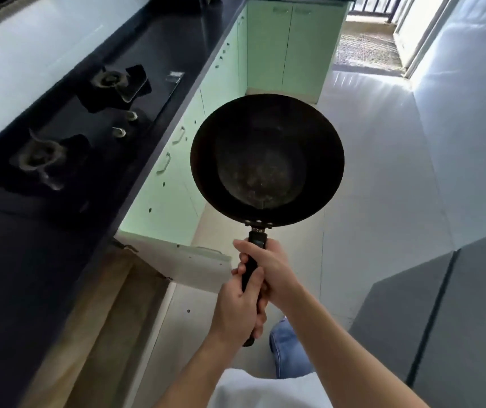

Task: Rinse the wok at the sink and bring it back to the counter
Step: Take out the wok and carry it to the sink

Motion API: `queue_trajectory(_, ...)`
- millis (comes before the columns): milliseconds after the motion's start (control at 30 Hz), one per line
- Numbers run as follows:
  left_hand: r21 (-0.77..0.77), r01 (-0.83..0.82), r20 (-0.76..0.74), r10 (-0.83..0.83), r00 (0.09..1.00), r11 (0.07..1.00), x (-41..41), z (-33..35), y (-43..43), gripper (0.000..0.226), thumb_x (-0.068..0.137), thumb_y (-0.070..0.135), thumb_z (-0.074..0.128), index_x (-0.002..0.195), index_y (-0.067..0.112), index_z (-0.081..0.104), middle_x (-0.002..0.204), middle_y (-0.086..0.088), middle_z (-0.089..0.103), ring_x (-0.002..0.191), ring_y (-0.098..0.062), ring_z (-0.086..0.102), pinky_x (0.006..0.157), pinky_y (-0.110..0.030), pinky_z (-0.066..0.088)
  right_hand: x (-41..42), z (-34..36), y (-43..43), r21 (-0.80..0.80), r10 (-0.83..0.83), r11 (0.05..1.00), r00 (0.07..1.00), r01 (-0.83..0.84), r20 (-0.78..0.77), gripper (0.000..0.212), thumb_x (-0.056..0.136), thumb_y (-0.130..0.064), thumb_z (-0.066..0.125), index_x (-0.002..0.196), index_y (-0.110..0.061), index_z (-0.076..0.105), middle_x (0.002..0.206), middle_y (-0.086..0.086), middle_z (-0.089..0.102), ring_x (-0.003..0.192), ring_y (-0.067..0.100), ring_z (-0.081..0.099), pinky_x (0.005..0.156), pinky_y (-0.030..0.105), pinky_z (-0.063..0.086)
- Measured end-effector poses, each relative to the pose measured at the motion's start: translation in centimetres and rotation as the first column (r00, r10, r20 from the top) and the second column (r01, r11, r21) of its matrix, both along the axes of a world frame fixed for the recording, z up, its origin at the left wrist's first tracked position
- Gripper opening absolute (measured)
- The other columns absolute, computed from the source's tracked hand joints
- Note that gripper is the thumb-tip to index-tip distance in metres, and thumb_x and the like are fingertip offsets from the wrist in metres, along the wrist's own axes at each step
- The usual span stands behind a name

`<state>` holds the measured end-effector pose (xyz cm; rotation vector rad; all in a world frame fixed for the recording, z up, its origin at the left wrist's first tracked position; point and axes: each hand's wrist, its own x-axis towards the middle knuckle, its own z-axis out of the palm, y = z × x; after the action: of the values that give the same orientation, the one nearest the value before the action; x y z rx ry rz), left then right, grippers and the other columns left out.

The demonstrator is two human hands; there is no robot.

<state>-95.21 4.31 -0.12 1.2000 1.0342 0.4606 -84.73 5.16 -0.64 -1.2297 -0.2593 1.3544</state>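
Note:
A black wok with a worn, speckled bottom hangs in the air over the white floor, to the right of the dark counter. Its long black handle points back at me. My right hand grips the handle close to the bowl. My left hand grips it lower down, near the handle's end. No sink is in view.
A black two-burner gas hob is set into the counter on the left, above pale green cabinets. More green cabinets stand at the far end. A grey appliance stands at the right. A doorway opens beyond.

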Motion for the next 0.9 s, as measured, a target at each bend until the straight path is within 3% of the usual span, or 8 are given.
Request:
queue_trajectory(500, 0.014, 0.06, 0.037, -0.06, 0.997, 0.998, 24.8, 1.8, 11.1, 0.042, 0.1, 0.033, 0.045, 0.067, 0.008, 0.045, 0.046, -0.002, 0.041, 0.032, -0.016, 0.036, 0.035, -0.021, 0.034, 24.9, 1.9, 10.8, 0.017, -0.048, 0.999, 0.998, 0.048, 0.026, 0.017, 0.091, -0.008, 0.07, 0.079, -0.007, 0.057, 0.06, 0.004, 0.055, 0.048, 0.016, 0.055, 0.062, 0.035, 0.058)
queue_trajectory(900, -0.02, 0.077, 0.047, -0.076, 0.996, 0.997, 36.3, 0.9, 20.2, 0.04, 0.1, 0.028, 0.047, 0.066, 0.007, 0.044, 0.048, -0.005, 0.04, 0.031, -0.016, 0.032, 0.033, -0.018, 0.03, 36.4, 1.0, 19.6, 0.002, -0.059, 0.998, 0.997, 0.059, -0.046, 0.015, 0.093, -0.006, 0.068, 0.084, -0.006, 0.055, 0.06, 0.004, 0.053, 0.047, 0.017, 0.054, 0.061, 0.035, 0.058)
